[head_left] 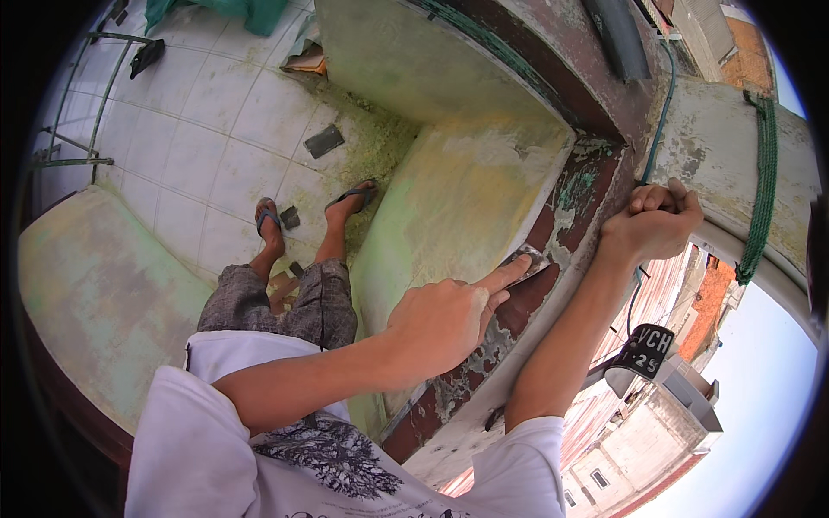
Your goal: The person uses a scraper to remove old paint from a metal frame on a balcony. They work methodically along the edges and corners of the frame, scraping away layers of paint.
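My left hand (445, 315) grips a scraper (537, 262), its forefinger stretched along the thin grey blade. The blade lies against the maroon painted top (540, 226) of a low wall, where the paint is flaking and grey patches show through. The scraper's handle is hidden inside my hand. Over the wall's outer side, my right hand (654, 223) has its fingers curled in, and nothing shows in them. My right forearm runs along the outer edge of the wall.
Dark flat pieces (324, 141) lie on the white tiled floor (229, 168) near my sandalled feet. A green metal frame (102, 112) stands far left. Green rope (765, 186) hangs at right, above a black plate (648, 350). Beyond the wall are rooftops and a drop.
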`<state>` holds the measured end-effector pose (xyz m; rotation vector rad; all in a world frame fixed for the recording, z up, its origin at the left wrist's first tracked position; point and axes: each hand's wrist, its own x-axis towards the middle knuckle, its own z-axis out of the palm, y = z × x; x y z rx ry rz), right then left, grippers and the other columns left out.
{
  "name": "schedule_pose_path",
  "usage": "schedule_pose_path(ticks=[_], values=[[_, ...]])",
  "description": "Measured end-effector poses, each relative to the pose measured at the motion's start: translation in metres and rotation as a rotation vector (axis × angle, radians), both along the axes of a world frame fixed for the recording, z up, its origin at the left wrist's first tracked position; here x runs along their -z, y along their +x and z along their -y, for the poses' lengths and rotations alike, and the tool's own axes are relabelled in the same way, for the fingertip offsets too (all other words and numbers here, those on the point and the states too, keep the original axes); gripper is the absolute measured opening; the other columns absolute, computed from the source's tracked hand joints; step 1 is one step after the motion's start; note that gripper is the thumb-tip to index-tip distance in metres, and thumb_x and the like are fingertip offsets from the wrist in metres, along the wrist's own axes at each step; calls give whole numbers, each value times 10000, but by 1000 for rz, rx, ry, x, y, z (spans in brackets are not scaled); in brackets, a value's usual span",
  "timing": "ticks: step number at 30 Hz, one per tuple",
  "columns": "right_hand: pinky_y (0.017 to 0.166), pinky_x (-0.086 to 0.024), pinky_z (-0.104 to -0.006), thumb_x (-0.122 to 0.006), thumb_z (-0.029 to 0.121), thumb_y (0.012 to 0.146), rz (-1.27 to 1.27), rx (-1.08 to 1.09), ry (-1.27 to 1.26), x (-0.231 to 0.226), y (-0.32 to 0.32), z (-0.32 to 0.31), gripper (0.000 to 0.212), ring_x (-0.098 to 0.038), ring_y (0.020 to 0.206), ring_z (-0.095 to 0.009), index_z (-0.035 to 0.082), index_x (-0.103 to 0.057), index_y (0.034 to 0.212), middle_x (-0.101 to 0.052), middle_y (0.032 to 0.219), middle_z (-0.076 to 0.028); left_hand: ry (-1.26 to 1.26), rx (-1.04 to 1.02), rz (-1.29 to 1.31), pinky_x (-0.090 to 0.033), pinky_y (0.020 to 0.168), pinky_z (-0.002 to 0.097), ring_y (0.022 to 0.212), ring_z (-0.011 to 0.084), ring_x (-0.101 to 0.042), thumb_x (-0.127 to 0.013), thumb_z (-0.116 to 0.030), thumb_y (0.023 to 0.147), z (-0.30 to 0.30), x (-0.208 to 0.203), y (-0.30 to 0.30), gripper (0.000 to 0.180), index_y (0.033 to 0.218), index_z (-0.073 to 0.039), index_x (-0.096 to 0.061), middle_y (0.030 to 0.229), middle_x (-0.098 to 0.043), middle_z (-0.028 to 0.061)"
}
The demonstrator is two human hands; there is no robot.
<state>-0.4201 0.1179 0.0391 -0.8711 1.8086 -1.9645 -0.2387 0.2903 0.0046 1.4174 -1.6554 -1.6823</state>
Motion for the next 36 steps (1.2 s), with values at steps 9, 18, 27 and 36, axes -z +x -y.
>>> schedule_pose_path(ticks=[9, 18, 27, 36], values=[[472, -322, -307, -586, 270, 954, -33, -11, 7, -2, 0, -1, 336, -429, 480, -173, -53, -642, 879, -437, 555, -67, 144, 115, -103, -547, 600, 489, 571, 411, -653, -513, -352, 1135, -4, -2, 22, 425, 1539, -249, -594, 618, -638, 190], [494, -346, -317, -568, 241, 941, -45, -35, 4, 0, -3, -1, 320, -436, 494, -180, -64, -662, 907, -456, 568, -70, 243, -146, -135, -517, 582, 500, 570, 422, -639, -531, -343, 1134, -15, 3, -6, 418, 1524, -217, -612, 620, -614, 216], [504, -364, -325, -566, 238, 918, -71, -62, 8, 1, -2, -1, 328, -444, 495, -168, -69, -676, 897, -458, 546, -62, 519, -33, -84, -598, 830, 381, 934, 291, -793, -540, -244, 1139, -7, -29, -5, 390, 1498, -112, -618, 1121, -782, 216], [493, -348, -312, -568, 238, 913, -53, -47, -16, 0, 2, 7, 328, -446, 488, -164, -70, -679, 898, -440, 542, -50, 208, -142, -130, -577, 697, 436, 751, 392, -724, -509, -284, 1147, -66, -12, -16, 402, 1508, -139, -606, 914, -738, 202]])
